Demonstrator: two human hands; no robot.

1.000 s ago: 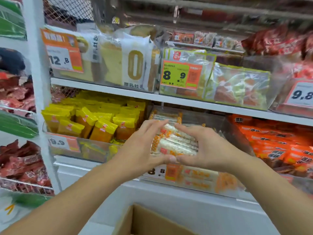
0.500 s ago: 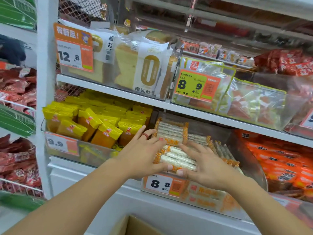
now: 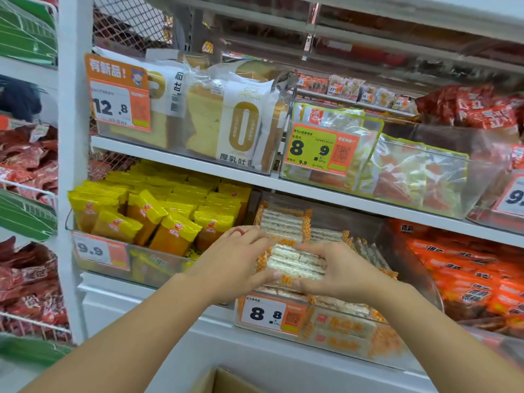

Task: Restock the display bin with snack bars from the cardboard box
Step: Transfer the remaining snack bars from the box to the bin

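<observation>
A: Where were the hands at that point?

B: Both were over the clear display bin (image 3: pixel 326 330) on the lower shelf. The left hand (image 3: pixel 235 259) and the right hand (image 3: pixel 337 270) faced each other with a small stack of snack bars (image 3: pixel 295 262) pressed between them.

A: How were the fingers set?

B: The left fingers (image 3: pixel 256 236) curled round the stack's left end, and the right fingers (image 3: pixel 309 248) lay across its right end. Each hand held the bars; neither was spread wide. A red ring sat on one left finger.

A: And the bars themselves?

B: Pale, in clear wrappers with orange ends, held just above the bin's near edge. More of the same bars (image 3: pixel 283 222) stood upright at the bin's far left, and others leaned toward the right side.

A: Anything marking the bin?

B: An orange price tag (image 3: pixel 272 314) reading 8.8 on its near face.

A: And the cardboard box?

B: Only a corner of the cardboard box (image 3: pixel 226 382) showed, at the near bottom edge. Yellow packets (image 3: pixel 158 214) filled the bin to the left, orange packets (image 3: pixel 465 268) the one to the right.
</observation>
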